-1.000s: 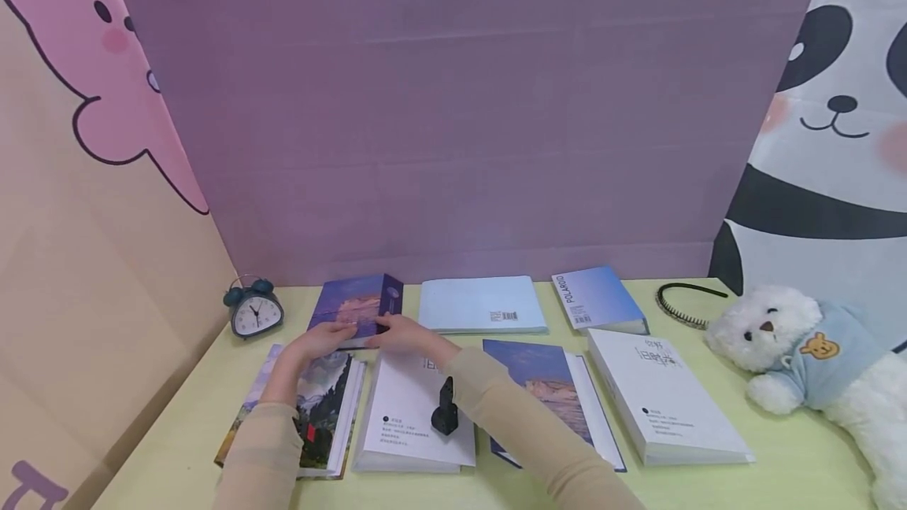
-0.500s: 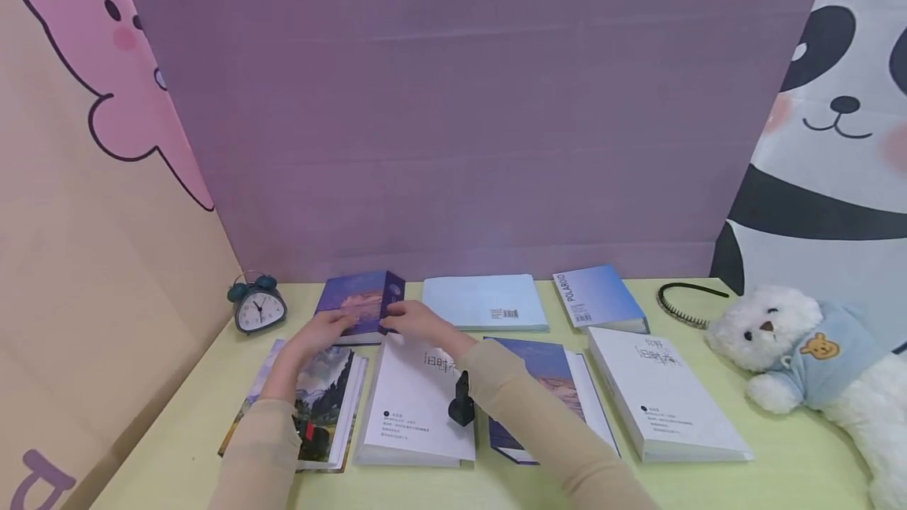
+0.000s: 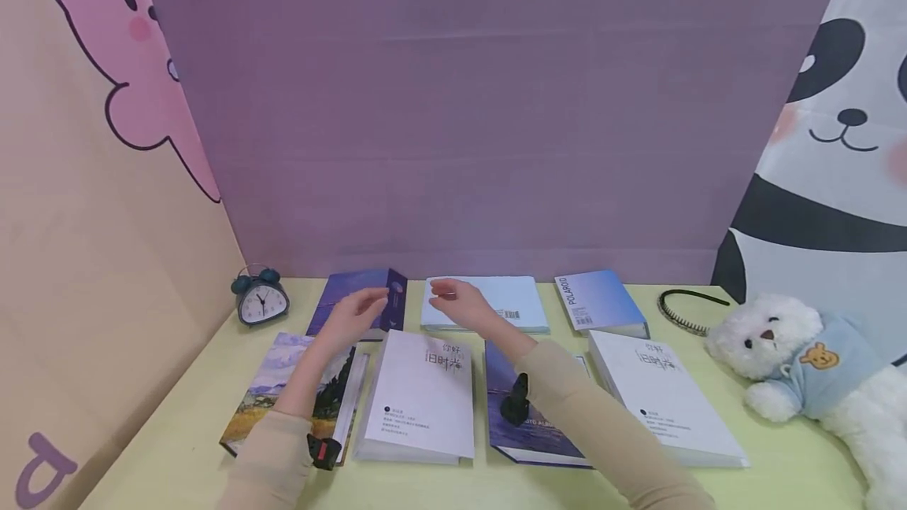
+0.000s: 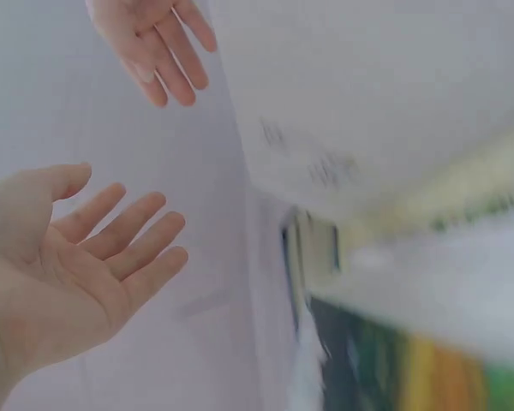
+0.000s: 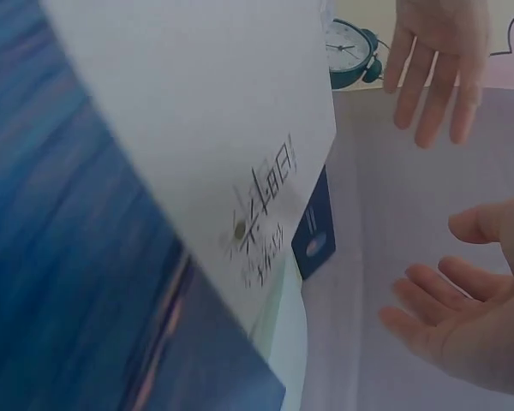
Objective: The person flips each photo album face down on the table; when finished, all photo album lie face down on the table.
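"What's furthest left?"

"A clock [image 3: 263,303] — then the purple book [image 3: 357,282] in the table's [image 3: 425,486] back row, its dark strip [image 3: 397,301] at the right, running front to back."

"Its long axis?"

"Can't tell; it's foreshortened, and the left hand [image 3: 352,316] partly covers it from here."

"How's that hand?"

"Raised, palm inward, fingers loosely extended. The right hand [image 3: 464,307] faces it, fingers just as relaxed, before the pale blue book [image 3: 513,293]."

"And that one?"

"Flat — long side left to right, barcode [image 3: 508,314] near the front right."
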Demonstrator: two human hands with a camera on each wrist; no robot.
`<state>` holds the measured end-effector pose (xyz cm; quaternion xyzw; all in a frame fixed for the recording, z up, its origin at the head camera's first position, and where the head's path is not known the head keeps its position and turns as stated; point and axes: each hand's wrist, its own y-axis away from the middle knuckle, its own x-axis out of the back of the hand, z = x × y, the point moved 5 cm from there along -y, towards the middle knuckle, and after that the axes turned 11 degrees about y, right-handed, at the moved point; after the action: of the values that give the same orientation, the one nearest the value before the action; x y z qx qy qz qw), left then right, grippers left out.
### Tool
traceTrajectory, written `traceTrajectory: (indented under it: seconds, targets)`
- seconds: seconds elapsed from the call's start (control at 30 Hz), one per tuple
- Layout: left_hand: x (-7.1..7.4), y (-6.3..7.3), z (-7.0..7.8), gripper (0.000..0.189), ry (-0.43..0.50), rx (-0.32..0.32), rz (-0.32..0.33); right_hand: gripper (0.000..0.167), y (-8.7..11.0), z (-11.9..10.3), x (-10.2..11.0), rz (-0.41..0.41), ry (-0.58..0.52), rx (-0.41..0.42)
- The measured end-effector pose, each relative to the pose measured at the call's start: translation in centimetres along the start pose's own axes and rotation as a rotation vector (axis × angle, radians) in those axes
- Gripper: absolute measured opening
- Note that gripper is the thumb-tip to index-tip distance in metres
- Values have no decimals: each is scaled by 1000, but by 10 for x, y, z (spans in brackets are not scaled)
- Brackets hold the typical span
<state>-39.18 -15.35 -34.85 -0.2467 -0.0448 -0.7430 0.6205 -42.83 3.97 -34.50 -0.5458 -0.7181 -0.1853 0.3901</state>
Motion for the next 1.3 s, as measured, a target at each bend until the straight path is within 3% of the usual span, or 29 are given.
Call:
traceTrajectory:
  seconds: [0.13, 0.3, 0.5, 0.7, 0.93, 1.3]
  targets:
    - [-17, 1, 20, 43, 41, -58, -6, 43, 15, 6, 18, 36, 47, 54]
    - [-39, 3, 40, 45, 78, -45, -31, 45, 36, 14, 41, 62, 80, 102]
    - [-59, 3, 51, 47, 78, -42, -73, 48, 62, 35, 59, 81, 113, 166]
    - [-85, 0, 52, 50, 62, -75, -151, 49, 86, 59, 71, 106, 142, 166]
    - [-119, -4, 55, 47, 88, -101, -239, 51, 115, 83, 86, 55, 210, 146]
    - [-169, -6, 75, 47, 174, -84, -301, 53, 147, 103, 118, 55, 279, 85]
